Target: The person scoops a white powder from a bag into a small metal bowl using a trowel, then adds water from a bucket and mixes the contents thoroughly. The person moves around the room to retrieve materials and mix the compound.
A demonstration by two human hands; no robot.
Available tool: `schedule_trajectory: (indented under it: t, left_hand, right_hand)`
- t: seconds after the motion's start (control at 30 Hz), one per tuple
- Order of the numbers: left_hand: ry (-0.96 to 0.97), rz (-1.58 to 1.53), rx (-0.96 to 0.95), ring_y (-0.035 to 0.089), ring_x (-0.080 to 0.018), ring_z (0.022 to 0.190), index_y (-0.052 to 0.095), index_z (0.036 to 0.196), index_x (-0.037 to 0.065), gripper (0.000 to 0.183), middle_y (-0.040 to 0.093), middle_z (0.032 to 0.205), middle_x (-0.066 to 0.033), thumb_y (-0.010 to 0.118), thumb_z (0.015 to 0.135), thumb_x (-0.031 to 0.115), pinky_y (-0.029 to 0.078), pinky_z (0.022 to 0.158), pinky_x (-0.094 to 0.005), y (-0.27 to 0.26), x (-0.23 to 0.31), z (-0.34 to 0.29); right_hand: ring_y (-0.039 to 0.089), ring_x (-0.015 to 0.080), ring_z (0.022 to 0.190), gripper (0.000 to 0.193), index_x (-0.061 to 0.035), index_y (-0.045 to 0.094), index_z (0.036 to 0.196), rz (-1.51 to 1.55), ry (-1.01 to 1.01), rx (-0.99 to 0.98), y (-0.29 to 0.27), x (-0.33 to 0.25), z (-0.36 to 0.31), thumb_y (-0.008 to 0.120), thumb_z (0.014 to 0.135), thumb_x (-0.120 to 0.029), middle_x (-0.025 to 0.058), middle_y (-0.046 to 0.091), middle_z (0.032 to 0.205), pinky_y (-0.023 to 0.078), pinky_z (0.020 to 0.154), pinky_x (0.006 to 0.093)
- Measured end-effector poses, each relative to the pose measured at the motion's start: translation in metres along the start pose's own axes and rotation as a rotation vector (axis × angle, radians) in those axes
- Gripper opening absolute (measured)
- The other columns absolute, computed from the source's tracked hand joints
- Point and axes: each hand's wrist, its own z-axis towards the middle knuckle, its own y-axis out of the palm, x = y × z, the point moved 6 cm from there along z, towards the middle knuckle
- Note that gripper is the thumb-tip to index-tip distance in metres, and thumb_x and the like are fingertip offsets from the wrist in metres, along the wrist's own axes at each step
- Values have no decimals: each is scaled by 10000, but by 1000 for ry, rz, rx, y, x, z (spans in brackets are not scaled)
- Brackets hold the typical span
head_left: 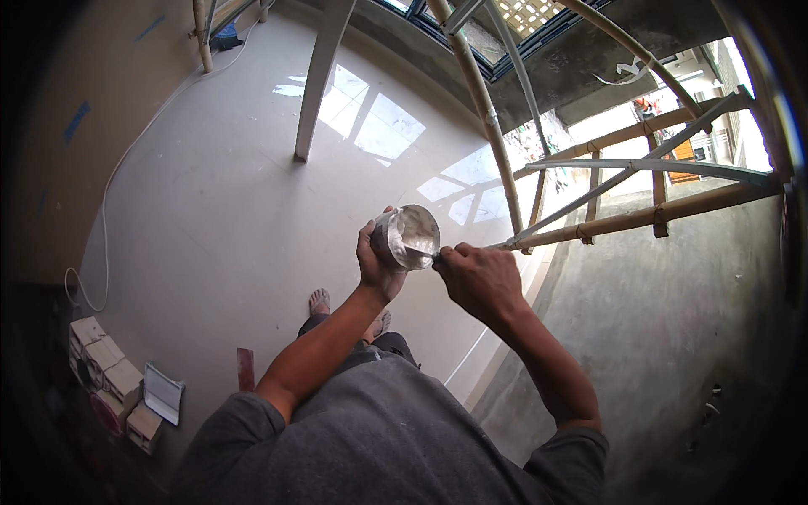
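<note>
In front of my body, my left hand (376, 268) is wrapped round a round metal bowl (385, 242), its mouth tilted toward me. A white paste (414, 225) coats the inside of the bowl. My right hand (481, 276) is closed on a small thin tool (420, 252), which looks like a putty knife. Its end reaches over the rim into the bowl, while the handle is mostly hidden in my fingers.
A bamboo ladder (715, 202) with poles and metal strips stands at right beside a grey wall (640, 311). Ahead, an upright post (320, 93) meets the pale floor (210, 202). A white cable (106, 202) and stacked boxes (109, 362) lie at left.
</note>
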Motion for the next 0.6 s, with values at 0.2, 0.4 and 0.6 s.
schedule_trajectory:
  t: [0.2,0.4,0.6]
  left_hand:
    - [29,27,-49,527,-253,1267,404,1447,162,554,545,1347,-71,370,996,482,442,1055,-449,3,11,-2]
    - [38,22,-61,530,-257,1261,422,1418,147,528,554,1330,-74,380,997,461,429,1073,-447,3,19,-3]
    - [26,13,-58,532,-250,1258,445,1403,146,518,554,1335,-69,383,993,456,446,1055,-440,8,26,-9]
  right_hand:
    - [697,285,650,170,-32,647,895,-91,-60,35,10,-19,-1,559,937,-172,119,679,785,543,560,420]
    - [688,276,635,167,-29,646,890,-117,-76,119,7,-16,5,571,927,-173,114,655,756,538,550,409]
    - [691,274,655,144,-9,627,926,-175,-120,51,7,-27,9,547,888,-122,121,639,743,545,576,388]
